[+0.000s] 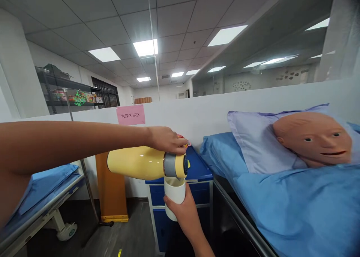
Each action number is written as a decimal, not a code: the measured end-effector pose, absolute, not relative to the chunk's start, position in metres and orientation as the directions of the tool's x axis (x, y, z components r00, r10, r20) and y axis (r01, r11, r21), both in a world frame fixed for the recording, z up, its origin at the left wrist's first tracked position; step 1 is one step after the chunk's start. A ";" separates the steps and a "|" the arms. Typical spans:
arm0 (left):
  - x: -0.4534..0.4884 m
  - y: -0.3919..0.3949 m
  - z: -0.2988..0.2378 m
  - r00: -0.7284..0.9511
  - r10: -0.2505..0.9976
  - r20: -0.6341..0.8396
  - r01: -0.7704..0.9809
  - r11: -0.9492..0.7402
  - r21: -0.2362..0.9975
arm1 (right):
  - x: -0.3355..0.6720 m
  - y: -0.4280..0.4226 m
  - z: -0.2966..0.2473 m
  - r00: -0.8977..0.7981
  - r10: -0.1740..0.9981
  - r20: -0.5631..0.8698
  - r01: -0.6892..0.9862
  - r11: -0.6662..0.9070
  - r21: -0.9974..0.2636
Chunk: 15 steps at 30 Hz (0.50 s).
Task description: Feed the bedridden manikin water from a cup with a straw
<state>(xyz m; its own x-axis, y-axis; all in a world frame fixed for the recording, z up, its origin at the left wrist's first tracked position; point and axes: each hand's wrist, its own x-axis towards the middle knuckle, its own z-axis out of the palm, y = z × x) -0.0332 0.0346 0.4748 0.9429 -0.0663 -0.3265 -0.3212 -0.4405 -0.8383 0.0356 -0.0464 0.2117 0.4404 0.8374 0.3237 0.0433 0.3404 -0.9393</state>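
Note:
My left hand (165, 139) grips the neck end of a yellow thermos flask (135, 162), which lies tipped on its side with its grey-banded mouth (176, 166) pointing right and down. Directly under that mouth is a white cup (174, 194), and my right hand (184, 210) is wrapped round it from below. The flask's mouth sits just above the cup's rim. Both are held in the air in front of a blue bedside cabinet (197, 167).
A training manikin (313, 139) lies on a lilac pillow (253, 141) under a blue sheet (295, 204) on the bed at right. A second bed (42, 197) stands at left, an orange panel (111, 189) and a pole beside it. A white partition (213, 111) bears a pink sign (131, 114).

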 end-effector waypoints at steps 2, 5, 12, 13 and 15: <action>-0.030 0.036 0.473 0.938 -0.076 -0.339 -0.336 -0.444 -0.831 | 0.038 -0.047 0.212 0.439 0.840 0.318 0.031 0.340 -0.940; -0.027 0.036 0.470 0.937 -0.078 -0.340 -0.335 -0.471 -0.816 | 0.042 -0.048 0.210 0.448 0.842 0.301 0.032 0.321 -0.947; -0.016 0.040 0.463 0.953 -0.019 -0.304 -0.257 -0.586 -0.768 | 0.052 -0.047 0.208 0.478 0.840 0.259 0.017 0.286 -0.958; -0.014 0.043 0.462 0.949 -0.020 -0.313 -0.265 -0.589 -0.764 | 0.053 -0.046 0.207 0.482 0.839 0.252 0.008 0.283 -0.959; -0.011 0.049 0.458 0.947 -0.043 -0.320 -0.282 -0.590 -0.756 | 0.055 -0.045 0.204 0.480 0.841 0.248 0.005 0.281 -0.960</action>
